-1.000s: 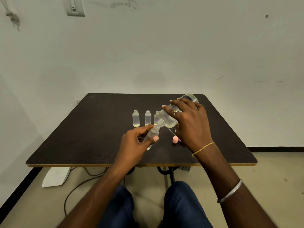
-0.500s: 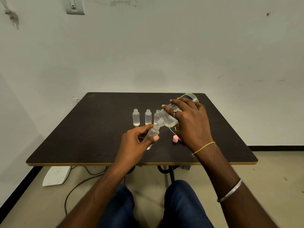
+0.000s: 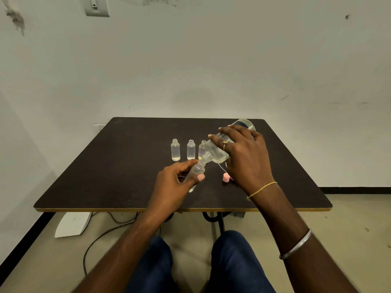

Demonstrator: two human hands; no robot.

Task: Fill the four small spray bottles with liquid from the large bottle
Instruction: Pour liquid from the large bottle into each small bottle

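We see a dark brown square table [image 3: 127,166] with a thin pale edge set against a white wall [image 3: 190,60]. Above its middle, the right hand [image 3: 245,157] wraps over a large clear bottle [image 3: 215,154], holding it tipped well down to the left so its neck meets the mouth of a small clear plastic spray bottle [image 3: 197,170]. The left hand [image 3: 175,182] is closed around that small bottle, thumb on the near side and fingers behind, and keeps it tilted toward the large one; its base is off the tabletop. A little pale liquid lies in the low side of the large bottle. Behind the hands, three more small clear uncapped bottles stand upright in a row: the left one [image 3: 175,150], the middle one [image 3: 190,149], and the right one [image 3: 202,148], which is partly hidden by the large bottle. A small pink cap [image 3: 226,178] rests on the table just beside the right hand.
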